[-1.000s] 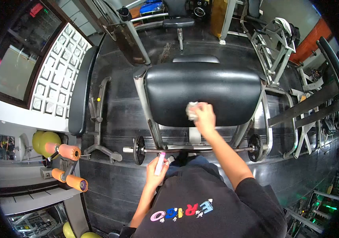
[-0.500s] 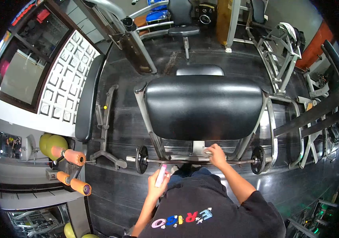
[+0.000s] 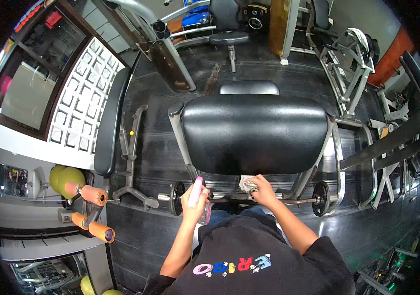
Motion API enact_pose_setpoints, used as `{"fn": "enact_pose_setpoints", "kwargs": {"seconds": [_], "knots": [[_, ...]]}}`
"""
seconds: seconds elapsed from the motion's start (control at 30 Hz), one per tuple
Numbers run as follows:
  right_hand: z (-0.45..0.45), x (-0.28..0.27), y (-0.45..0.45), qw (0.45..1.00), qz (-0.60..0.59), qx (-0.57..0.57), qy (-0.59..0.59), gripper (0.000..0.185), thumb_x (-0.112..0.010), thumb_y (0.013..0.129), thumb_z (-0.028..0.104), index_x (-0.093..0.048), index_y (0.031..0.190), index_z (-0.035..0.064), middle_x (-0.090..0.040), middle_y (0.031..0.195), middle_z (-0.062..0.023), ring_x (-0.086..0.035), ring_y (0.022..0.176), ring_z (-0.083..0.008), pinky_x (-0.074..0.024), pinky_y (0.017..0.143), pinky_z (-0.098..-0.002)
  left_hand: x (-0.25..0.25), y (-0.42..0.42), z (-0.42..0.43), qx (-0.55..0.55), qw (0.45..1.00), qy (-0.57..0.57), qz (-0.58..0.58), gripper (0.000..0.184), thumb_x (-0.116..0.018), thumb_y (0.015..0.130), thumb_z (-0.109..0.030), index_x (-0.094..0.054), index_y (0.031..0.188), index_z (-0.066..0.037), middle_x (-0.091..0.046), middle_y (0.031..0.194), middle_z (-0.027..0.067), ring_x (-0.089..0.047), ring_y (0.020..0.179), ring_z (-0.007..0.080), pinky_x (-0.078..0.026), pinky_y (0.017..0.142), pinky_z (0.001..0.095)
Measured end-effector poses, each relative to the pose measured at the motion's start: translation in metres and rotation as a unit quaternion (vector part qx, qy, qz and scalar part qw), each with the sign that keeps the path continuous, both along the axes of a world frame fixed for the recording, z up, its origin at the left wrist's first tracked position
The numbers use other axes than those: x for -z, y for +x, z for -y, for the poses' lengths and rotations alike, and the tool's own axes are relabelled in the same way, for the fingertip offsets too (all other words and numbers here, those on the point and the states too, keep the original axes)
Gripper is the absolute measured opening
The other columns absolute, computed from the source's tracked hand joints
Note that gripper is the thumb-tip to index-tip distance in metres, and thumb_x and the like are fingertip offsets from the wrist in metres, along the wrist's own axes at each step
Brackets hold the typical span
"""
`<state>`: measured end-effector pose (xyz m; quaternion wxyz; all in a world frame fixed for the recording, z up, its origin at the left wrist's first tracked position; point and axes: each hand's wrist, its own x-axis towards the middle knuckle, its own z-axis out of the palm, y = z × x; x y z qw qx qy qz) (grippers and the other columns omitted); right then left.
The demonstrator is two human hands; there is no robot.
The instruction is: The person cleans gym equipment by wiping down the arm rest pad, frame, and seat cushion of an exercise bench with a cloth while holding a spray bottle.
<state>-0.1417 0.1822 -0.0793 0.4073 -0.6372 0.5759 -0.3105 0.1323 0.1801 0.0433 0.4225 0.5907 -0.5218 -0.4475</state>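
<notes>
My left hand (image 3: 194,202) is wrapped round a spray bottle (image 3: 196,191) with a pink and white top, near the left end of the barbell. My right hand (image 3: 263,191) holds a crumpled whitish cloth (image 3: 247,184) just below the front edge of the black padded bench (image 3: 254,135), close to the barbell's bar (image 3: 293,200). The bar lies across in front of my body, with a black weight plate (image 3: 177,198) at the left and another plate (image 3: 321,198) at the right.
Another black bench (image 3: 112,123) stands at the left, beside orange foam rollers (image 3: 92,195) and green balls (image 3: 67,181). A seat (image 3: 228,38) is beyond the padded bench. Metal gym machines (image 3: 352,73) stand at the right.
My right hand has come down from the bench pad to the bar area with the cloth. My left hand has raised the spray bottle, and more of the bottle shows.
</notes>
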Motion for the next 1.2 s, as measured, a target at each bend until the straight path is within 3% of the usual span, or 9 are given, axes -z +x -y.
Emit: {"fn": "enact_pose_setpoints", "kwargs": {"seconds": [0.17, 0.3, 0.4, 0.5, 0.57, 0.63, 0.7, 0.93, 1.2], "knots": [[-0.023, 0.006, 0.008, 0.995, 0.026, 0.081, 0.061, 0.043, -0.067, 0.073, 0.006, -0.060, 0.115, 0.0050, -0.067, 0.108, -0.0165, -0.066, 0.100, -0.0330, -0.0502, 0.091, -0.0380, 0.013, 0.009, 0.005, 0.011, 0.999, 0.020, -0.040, 0.011, -0.064, 0.093, -0.011, -0.066, 0.093, 0.000, -0.069, 0.078, 0.0052, -0.061, 0.059, 0.0086, -0.051, 0.057, 0.0253], [-0.020, -0.014, 0.007, 0.959, 0.041, 0.140, 0.242, 0.037, -0.066, 0.084, 0.010, -0.057, 0.119, 0.0060, -0.068, 0.109, -0.0107, -0.063, 0.103, -0.0195, -0.0489, 0.092, -0.0346, 0.014, 0.020, 0.009, 0.042, 0.998, 0.033, -0.044, 0.011, -0.065, 0.093, -0.011, -0.067, 0.095, 0.000, -0.068, 0.078, 0.0047, -0.062, 0.060, 0.0081, -0.051, 0.058, 0.0248], [-0.009, 0.002, 0.017, 0.909, 0.288, 0.183, 0.241, 0.031, -0.056, 0.100, 0.012, -0.052, 0.130, 0.0082, -0.060, 0.127, -0.0032, -0.054, 0.119, -0.0162, -0.0428, 0.102, -0.0333, 0.016, 0.034, 0.020, 0.096, 0.994, 0.047, -0.021, 0.018, -0.063, 0.095, -0.014, -0.068, 0.103, 0.001, -0.070, 0.090, 0.0066, -0.063, 0.066, 0.0096, -0.053, 0.061, 0.0265], [0.009, 0.002, 0.038, 0.868, 0.381, 0.196, 0.250, 0.033, -0.055, 0.101, 0.012, -0.050, 0.133, 0.0082, -0.060, 0.129, -0.0042, -0.054, 0.119, -0.0159, -0.0424, 0.103, -0.0333, 0.020, 0.048, 0.029, 0.133, 0.989, 0.058, -0.018, 0.021, -0.064, 0.095, -0.013, -0.069, 0.108, 0.001, -0.069, 0.090, 0.0048, -0.064, 0.067, 0.0100, -0.054, 0.062, 0.0259], [0.022, -0.018, 0.051, 0.875, 0.365, 0.193, 0.254, 0.031, -0.056, 0.100, 0.011, -0.050, 0.131, 0.0077, -0.059, 0.126, -0.0039, -0.054, 0.117, -0.0152, -0.0427, 0.102, -0.0331, 0.020, 0.055, 0.033, 0.140, 0.989, 0.043, -0.027, 0.014, -0.069, 0.092, -0.015, -0.070, 0.101, -0.004, -0.068, 0.074, 0.0017, -0.063, 0.064, 0.0080, -0.050, 0.060, 0.0263], [0.039, -0.039, 0.057, 0.936, 0.254, 0.113, 0.218, 0.029, -0.058, 0.098, 0.008, -0.050, 0.126, 0.0076, -0.060, 0.116, -0.0032, -0.055, 0.109, -0.0140, -0.0444, 0.098, -0.0322, 0.023, 0.064, 0.037, 0.154, 0.987, 0.042, -0.026, 0.014, -0.070, 0.092, -0.017, -0.069, 0.098, -0.004, -0.066, 0.072, 0.0045, -0.063, 0.064, 0.0113, -0.050, 0.061, 0.0286], [0.062, -0.037, 0.045, 0.972, 0.195, 0.096, 0.093, 0.037, -0.065, 0.088, 0.002, -0.053, 0.123, 0.0068, -0.062, 0.112, -0.0035, -0.058, 0.107, -0.0142, -0.0463, 0.096, -0.0321, 0.022, 0.071, 0.041, 0.190, 0.980, -0.007, 0.056, 0.017, -0.071, 0.091, -0.020, -0.066, 0.093, -0.005, -0.063, 0.070, 0.0075, -0.061, 0.064, 0.0154, -0.049, 0.062, 0.0311], [0.155, -0.136, 0.049, 0.953, -0.087, 0.247, -0.154, 0.039, -0.064, 0.086, 0.003, -0.056, 0.125, 0.0046, -0.065, 0.113, -0.0175, -0.065, 0.107, -0.0332, -0.0486, 0.094, -0.0363, 0.030, 0.089, 0.058, 0.232, 0.973, 0.020, -0.007, 0.020, -0.071, 0.090, -0.023, -0.063, 0.089, -0.005, -0.060, 0.068, 0.0087, -0.058, 0.061, 0.0186, -0.047, 0.060, 0.0330], [0.090, -0.108, 0.049, 0.936, -0.048, 0.342, -0.075, 0.038, -0.061, 0.086, 0.002, -0.058, 0.124, 0.0051, -0.068, 0.111, -0.0139, -0.065, 0.108, -0.0247, -0.0477, 0.095, -0.0342, -0.003, 0.076, 0.117, 0.289, 0.955, -0.059, -0.010, 0.020, -0.071, 0.090, -0.020, -0.062, 0.087, -0.002, -0.062, 0.070, 0.0104, -0.062, 0.062, 0.0221, -0.049, 0.062, 0.0338]]}}
